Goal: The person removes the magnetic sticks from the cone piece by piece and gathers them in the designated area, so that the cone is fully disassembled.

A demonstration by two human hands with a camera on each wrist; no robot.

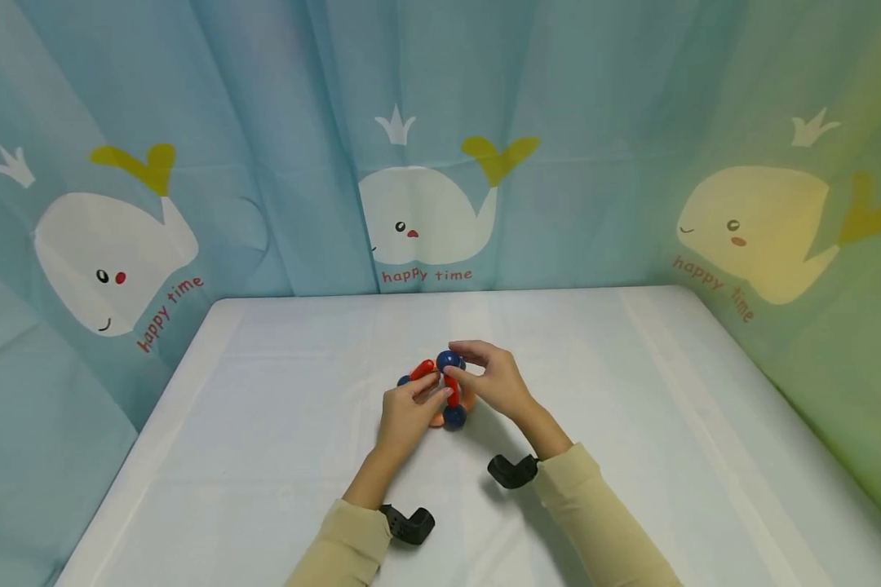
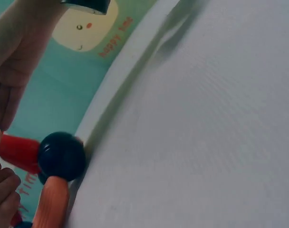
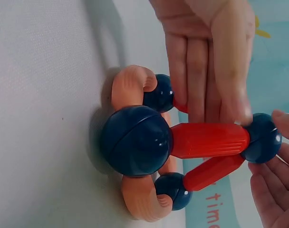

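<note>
A magnetic building toy stands on the table. Several blue balls, joined by curved orange rods (image 3: 143, 198), form its base, the nearest being a large-looking blue ball (image 3: 136, 141). Red rods slope up from base balls to a top blue ball (image 1: 448, 361). My right hand (image 1: 502, 383) pinches this top ball between thumb and fingers. On the left side, my left hand (image 1: 402, 417) holds the upright red rod (image 3: 211, 140), thumb near its upper end and fingers behind it. Those fingers partly hide the far rods in the right wrist view.
The toy stands on a white-covered table (image 1: 264, 456). Behind and beside it hangs a blue-green curtain (image 1: 595, 204) printed with whales. A black wrist camera (image 1: 411, 526) sits by the left sleeve, and another black camera (image 1: 512, 471) by the right.
</note>
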